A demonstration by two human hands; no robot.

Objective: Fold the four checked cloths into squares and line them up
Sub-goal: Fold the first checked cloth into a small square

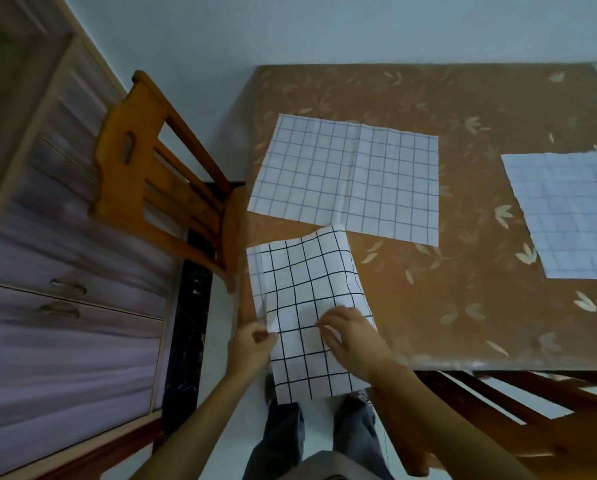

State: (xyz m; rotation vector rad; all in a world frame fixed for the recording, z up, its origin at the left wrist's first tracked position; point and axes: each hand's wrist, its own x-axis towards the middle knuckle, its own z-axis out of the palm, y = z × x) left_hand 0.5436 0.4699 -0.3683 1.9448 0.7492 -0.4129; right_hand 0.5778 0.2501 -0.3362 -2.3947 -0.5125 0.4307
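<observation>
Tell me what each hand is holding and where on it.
Both hold the bold-checked cloth: the left hand pinches its left edge, the right hand pinches it nearer its right edge.

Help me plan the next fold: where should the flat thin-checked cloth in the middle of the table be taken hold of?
Probably at its two left corners, pinched from above, coming from the left edge of the table. The thin-checked cloth lies flat, with a crease running far to near down its middle, so lifting that side over would fold it along the crease.
</observation>
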